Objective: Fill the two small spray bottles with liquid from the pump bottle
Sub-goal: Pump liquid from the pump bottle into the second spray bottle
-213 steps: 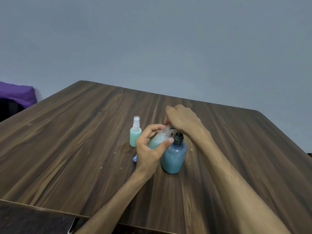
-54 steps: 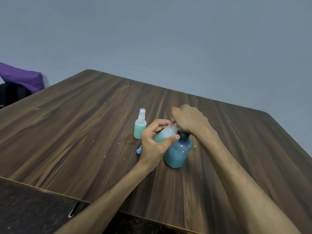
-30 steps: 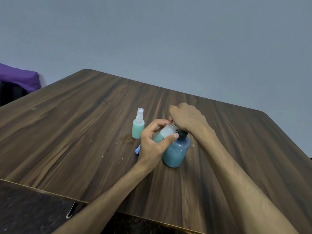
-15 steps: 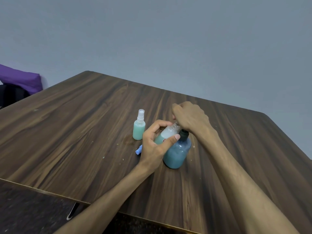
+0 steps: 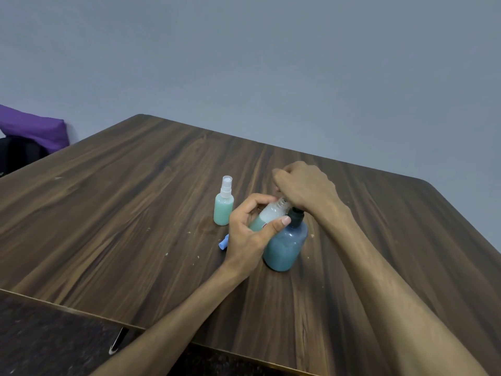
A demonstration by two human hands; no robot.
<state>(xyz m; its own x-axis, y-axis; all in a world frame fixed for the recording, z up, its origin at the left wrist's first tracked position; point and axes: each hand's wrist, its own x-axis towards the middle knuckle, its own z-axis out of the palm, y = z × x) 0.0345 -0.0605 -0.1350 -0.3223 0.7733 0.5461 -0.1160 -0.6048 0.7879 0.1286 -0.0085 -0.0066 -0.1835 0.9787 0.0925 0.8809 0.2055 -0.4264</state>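
My left hand [image 5: 245, 234] grips the open spray bottle [image 5: 267, 217] with its fingers [image 5: 254, 202] curled round the far side and my thumb pressed across the near side. I hold this small bottle tilted, its threaded neck pointing up and to the right, and pale green liquid fills its lower part while the upper part looks clear. My right hand [image 5: 305, 189] sits over the top of the pump bottle [image 5: 284, 246], its fingers curled down over the pump head so that the head itself is hidden; I cannot tell exactly what they grasp under there, only that they are bent around something at the small bottle's mouth. The pump bottle stands upright on the tabletop [image 5: 122, 213], a rounded blue bottle with a dark collar, touching the tilted bottle in my left hand. The second spray bottle [image 5: 224, 206] stands upright just to the left of my left hand, apart from it, capped with its clear spray top and filled with green liquid nearly to the shoulder. A small blue cap [image 5: 223, 243] lies on the tabletop beside my left palm, partly hidden behind it. At the far left, beyond the tabletop edge, sits a purple cushion [image 5: 35, 127] on something black.
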